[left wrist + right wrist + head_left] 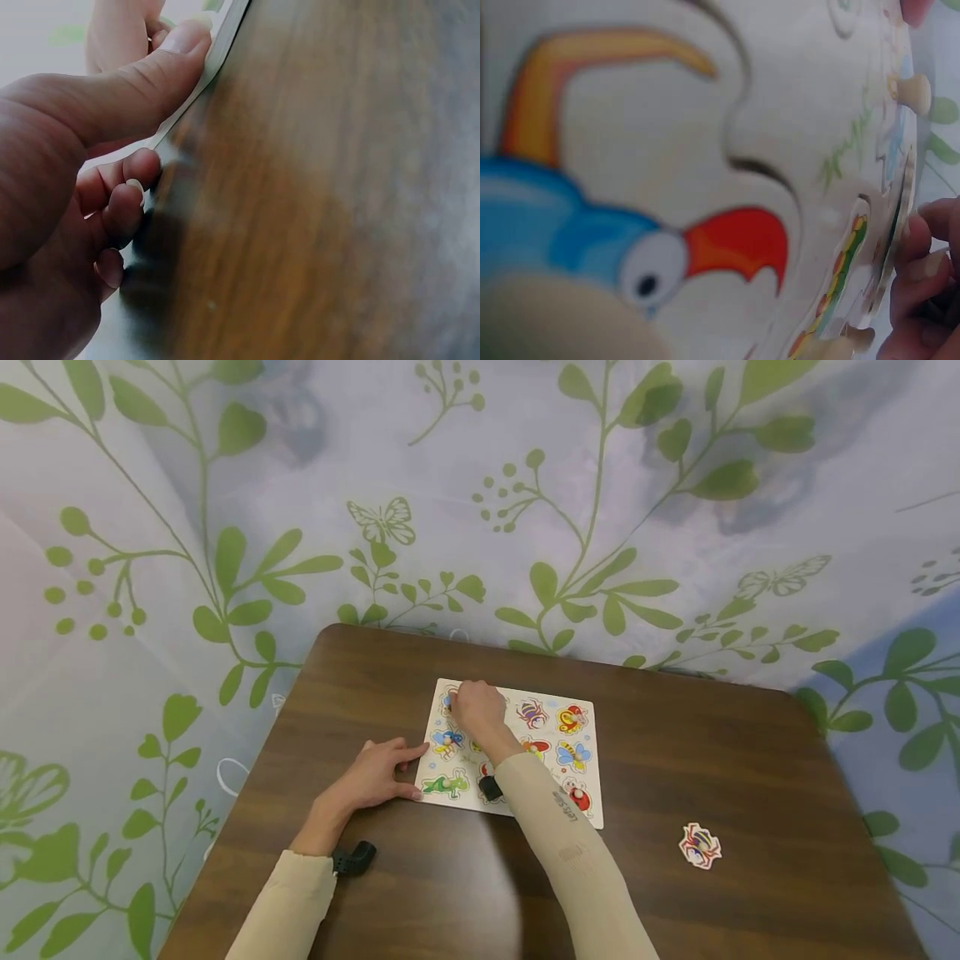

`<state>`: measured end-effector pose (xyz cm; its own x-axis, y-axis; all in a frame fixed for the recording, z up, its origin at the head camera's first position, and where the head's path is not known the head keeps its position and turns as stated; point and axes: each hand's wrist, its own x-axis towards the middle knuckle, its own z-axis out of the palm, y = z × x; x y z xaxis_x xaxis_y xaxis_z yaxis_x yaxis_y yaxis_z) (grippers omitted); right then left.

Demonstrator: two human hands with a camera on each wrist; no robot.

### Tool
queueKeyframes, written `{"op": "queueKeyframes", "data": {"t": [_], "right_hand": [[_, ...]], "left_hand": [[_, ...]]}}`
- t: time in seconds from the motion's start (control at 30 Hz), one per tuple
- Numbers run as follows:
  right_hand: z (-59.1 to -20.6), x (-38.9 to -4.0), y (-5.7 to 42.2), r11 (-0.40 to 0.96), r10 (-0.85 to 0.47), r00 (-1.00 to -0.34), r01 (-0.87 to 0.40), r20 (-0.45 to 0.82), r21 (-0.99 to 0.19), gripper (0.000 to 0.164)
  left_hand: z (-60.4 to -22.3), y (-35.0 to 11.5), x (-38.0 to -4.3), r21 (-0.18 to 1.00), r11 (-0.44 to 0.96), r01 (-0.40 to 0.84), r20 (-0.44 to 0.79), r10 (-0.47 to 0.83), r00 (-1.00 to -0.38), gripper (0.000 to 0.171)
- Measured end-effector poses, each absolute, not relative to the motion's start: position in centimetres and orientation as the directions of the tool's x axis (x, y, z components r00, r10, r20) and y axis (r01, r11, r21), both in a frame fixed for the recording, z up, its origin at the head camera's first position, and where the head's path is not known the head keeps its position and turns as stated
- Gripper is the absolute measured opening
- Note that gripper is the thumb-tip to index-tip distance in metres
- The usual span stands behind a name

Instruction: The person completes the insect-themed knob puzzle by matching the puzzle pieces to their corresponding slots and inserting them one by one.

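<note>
A white puzzle board [555,692] with colourful insect pictures lies on the brown table. My right hand [480,710] is over its upper left part, fingertips pinching a puzzle piece [895,240] whose thin edge shows in the right wrist view; its picture is mostly hidden. The left hand [378,772] rests beside the board, index finger against the left edge and thumb at the near left corner. In the left wrist view that thumb [154,79] presses on the board's edge, the other fingers bent loosely below. A loose spider piece [701,846] lies to the right of the board.
Several pieces with small wooden knobs [913,94] sit on the board, among them a green grasshopper [446,784] and a ladybird [576,797]. A patterned curtain [480,527] hangs behind the table [420,885]. Dark wrist cameras [356,858] are worn on both arms.
</note>
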<state>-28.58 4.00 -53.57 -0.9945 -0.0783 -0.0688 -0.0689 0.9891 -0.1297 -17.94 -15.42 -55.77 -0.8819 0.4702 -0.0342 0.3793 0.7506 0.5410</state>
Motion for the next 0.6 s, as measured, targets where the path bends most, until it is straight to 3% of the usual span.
{"op": "queueKeyframes", "data": {"t": [0.27,0.6], "right_hand": [[-53.26,-28.72,4.21,0.968,-0.075,-0.990,-0.044,-0.117,-0.247,0.043],[-52.83,-28.43,4.69,0.939,-0.144,-0.976,-0.083,-0.165,-0.334,0.028]], "left_hand": [[-55.48,-15.36,-18.15,0.556,0.744,0.370,-0.048,0.473,-0.880,0.081],[-55.67,-15.51,-18.19,0.555,0.749,0.362,-0.049,0.464,-0.884,0.081]]}}
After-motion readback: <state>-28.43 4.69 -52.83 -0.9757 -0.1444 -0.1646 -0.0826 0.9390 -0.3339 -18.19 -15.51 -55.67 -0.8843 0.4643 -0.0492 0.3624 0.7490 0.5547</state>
